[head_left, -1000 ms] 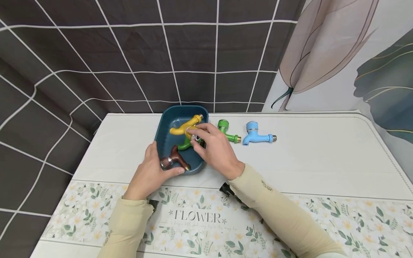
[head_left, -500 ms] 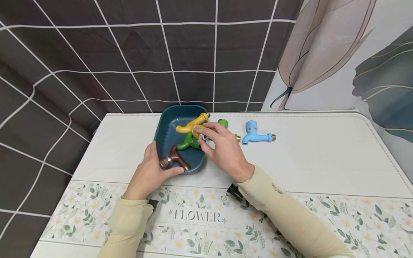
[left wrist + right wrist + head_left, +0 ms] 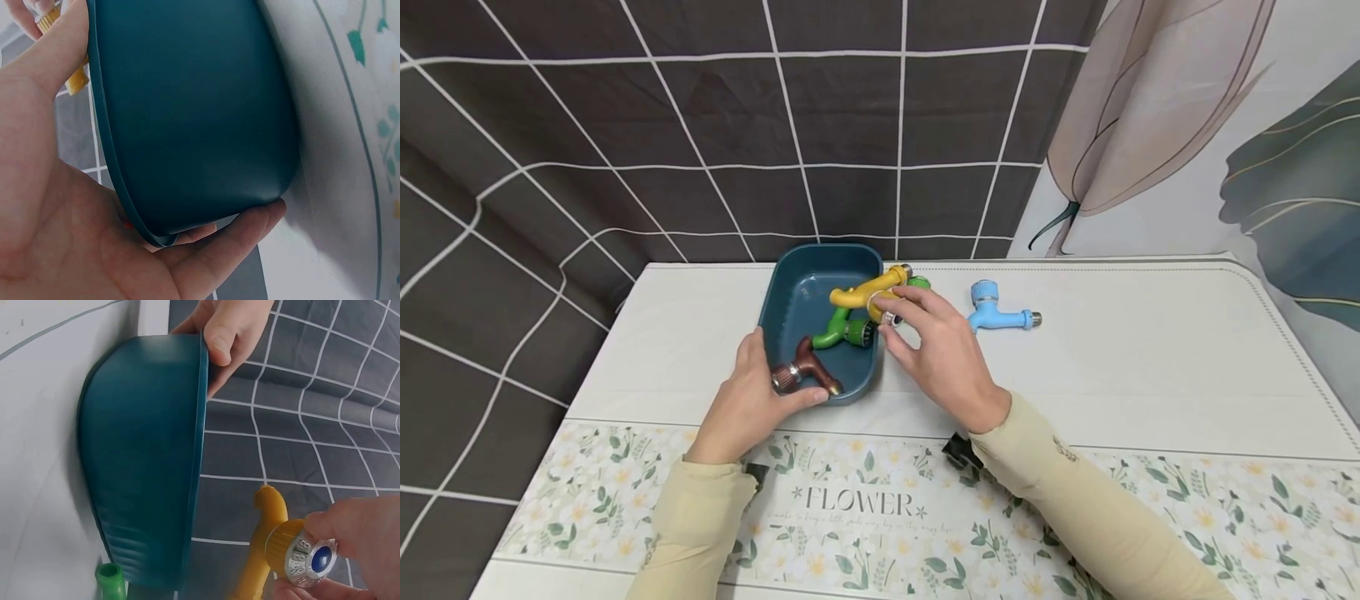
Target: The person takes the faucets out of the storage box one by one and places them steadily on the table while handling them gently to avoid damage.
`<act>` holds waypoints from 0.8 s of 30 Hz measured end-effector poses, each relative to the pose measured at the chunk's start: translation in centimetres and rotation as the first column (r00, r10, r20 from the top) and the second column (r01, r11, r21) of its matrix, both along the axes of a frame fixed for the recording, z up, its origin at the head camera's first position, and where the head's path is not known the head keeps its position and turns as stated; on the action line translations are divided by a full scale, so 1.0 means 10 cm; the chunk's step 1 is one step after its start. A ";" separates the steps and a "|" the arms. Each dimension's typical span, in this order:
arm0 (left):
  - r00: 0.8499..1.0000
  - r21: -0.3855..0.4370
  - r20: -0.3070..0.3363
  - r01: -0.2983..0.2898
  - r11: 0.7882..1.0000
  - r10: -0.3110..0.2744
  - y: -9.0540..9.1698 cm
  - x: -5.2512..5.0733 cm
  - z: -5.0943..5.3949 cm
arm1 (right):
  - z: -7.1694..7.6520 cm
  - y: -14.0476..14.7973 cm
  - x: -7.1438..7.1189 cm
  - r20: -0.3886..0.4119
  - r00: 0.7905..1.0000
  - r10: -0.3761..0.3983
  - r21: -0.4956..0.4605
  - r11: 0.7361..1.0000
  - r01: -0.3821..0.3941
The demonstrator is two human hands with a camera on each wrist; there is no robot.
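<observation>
Brown tap, green tap in basin

L hand grips teal basin, fingers vs. outer wall. Beyond basin, part. hidden: yellow tap, R hand at it. White cloth w/ leaf print under basin; dk gridded backdrop behind basin.

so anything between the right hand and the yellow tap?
Nothing visible: the right hand pinches the yellow tap by its knob, above the right rim of the blue tub.
</observation>
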State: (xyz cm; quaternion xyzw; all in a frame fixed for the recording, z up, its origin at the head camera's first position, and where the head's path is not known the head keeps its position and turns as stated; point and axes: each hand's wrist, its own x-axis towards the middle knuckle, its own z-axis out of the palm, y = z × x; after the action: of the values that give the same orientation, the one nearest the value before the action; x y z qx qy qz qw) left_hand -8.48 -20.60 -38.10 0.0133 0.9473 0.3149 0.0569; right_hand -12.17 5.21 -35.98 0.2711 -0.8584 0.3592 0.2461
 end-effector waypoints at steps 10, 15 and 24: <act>1.000 -0.006 0.000 -0.001 1.000 0.001 -0.01 0.01 0.00 | 0.00 0.13 0.06 -0.028 0.998 -0.052 0.013 0.999 0.053; 1.000 -0.003 -0.002 0.000 1.000 0.000 0.00 0.01 0.00 | 0.00 0.19 0.09 -0.020 0.998 -0.058 0.029 0.998 0.059; 1.000 -0.005 -0.007 0.000 1.000 0.000 0.00 0.01 0.00 | 0.01 0.30 0.13 0.003 0.998 -0.063 0.088 0.994 0.063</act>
State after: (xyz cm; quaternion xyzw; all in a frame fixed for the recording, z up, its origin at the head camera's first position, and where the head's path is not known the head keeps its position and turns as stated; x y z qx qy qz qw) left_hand -8.36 -20.57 -38.07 0.0144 0.9482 0.3127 0.0537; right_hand -10.84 8.21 -35.91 0.2536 -0.8821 0.3140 0.2428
